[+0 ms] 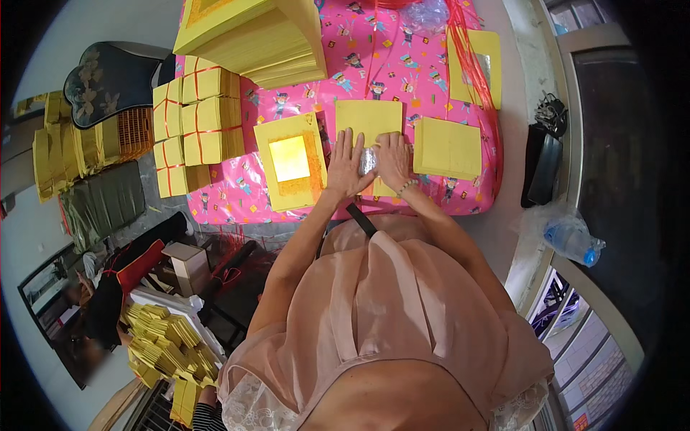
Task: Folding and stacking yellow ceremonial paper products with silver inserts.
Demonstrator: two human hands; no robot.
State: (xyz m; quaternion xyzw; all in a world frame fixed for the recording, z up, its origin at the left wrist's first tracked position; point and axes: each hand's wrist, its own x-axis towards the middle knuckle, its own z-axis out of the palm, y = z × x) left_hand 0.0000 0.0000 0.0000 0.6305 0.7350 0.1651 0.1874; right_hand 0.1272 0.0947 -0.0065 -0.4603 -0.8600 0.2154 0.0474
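Note:
In front of me on the pink table cover lies a yellow paper sheet (pixel 369 115) with a silver foil patch (pixel 368 161) at its middle. My left hand (pixel 348 164) rests flat on the sheet's left side, fingers stretched out. On its right side my right hand (pixel 393 161) has its fingers bent against the paper near the edge; their tips are partly hidden. Left of my hands is a yellow stack (pixel 262 154) whose top sheet carries a shiny gold square (pixel 290 159) with an orange border. A plain yellow paper pile (pixel 447 148) lies to the right.
Yellow bundles tied with red string (pixel 212 126) stand at the table's left, beside a tall yellow paper stack (pixel 287 68). Red strings (pixel 460 43) hang along the right side. A plastic bottle (pixel 571 241) is by the window. Another person's striped sleeve (pixel 208 416) shows lower left, near piled yellow packets (pixel 169 341).

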